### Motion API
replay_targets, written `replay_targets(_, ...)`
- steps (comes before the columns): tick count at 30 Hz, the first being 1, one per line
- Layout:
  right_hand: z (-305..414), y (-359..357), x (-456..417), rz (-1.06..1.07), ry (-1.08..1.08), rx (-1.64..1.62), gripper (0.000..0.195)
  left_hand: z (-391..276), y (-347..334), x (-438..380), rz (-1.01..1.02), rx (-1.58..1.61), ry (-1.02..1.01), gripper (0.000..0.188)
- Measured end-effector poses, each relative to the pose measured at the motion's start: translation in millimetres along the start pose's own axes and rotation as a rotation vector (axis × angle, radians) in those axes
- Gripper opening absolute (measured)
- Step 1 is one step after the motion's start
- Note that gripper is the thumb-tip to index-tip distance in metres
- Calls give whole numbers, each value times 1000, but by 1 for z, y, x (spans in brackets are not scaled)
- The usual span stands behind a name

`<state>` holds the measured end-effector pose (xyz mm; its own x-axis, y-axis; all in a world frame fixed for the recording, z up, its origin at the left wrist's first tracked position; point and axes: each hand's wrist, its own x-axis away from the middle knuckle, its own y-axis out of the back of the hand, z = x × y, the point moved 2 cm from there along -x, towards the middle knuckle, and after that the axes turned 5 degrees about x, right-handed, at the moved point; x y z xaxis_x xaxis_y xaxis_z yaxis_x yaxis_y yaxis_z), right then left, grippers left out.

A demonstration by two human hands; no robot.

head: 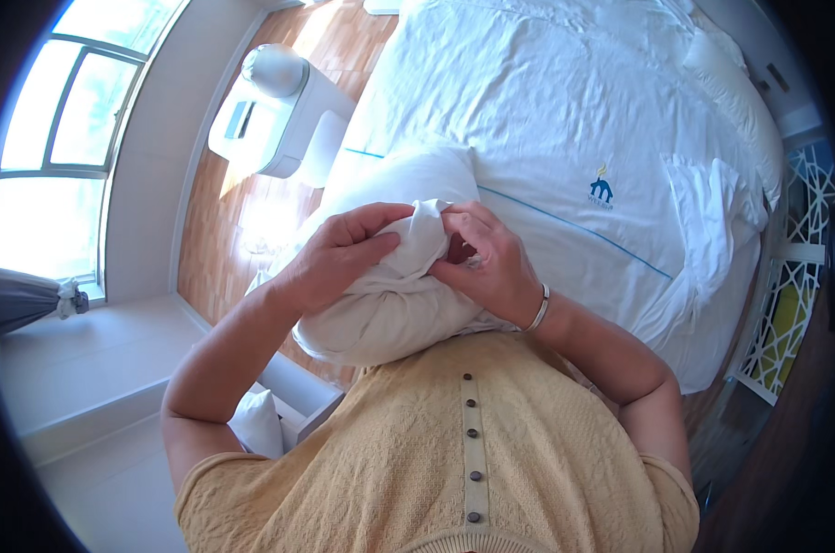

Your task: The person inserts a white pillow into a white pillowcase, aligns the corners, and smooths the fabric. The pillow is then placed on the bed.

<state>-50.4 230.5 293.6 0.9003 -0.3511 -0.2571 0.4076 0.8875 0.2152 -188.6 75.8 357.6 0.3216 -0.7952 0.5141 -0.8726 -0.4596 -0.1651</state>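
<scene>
A plump white pillow (390,325) in a fabric case lies at the bed's edge, against the front of my body. My left hand (345,249) pinches the gathered cloth (424,231) of the pillowcase between thumb and fingers. From the other side my right hand (490,256) grips the same fold, its thumb and fingertips curled around the cloth. The fold stands up between both hands, above the pillow's near end. Beneath them spreads a white duvet (556,104) with a blue stripe and a printed logo.
Bunched white cloth (711,214) lies on the bed at right, with white pillows (728,97) beyond it. A white bedside unit (300,117) stands on the wood floor (213,200) at left. A white lattice screen (784,339) is at far right. A small white cushion (258,422) sits behind my left arm.
</scene>
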Motion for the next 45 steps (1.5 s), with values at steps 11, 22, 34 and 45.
replay_targets(11, -13, 9, 1, 102, -229, -140, 40, -1, 6, -3, -100, 118, -58, 43)
replay_targets(22, -8, 4, -3, 81, 11, 206, 42, -16, -8, -3, 80, -124, -10, 49)
replay_targets(34, -4, 22, -21, 17, -13, 229, 34, -51, -7, 20, -243, -1001, -485, 27)
replay_targets(45, -3, 15, -19, 59, -84, 163, 32, -51, -6, 0, 237, -1048, -313, 15)
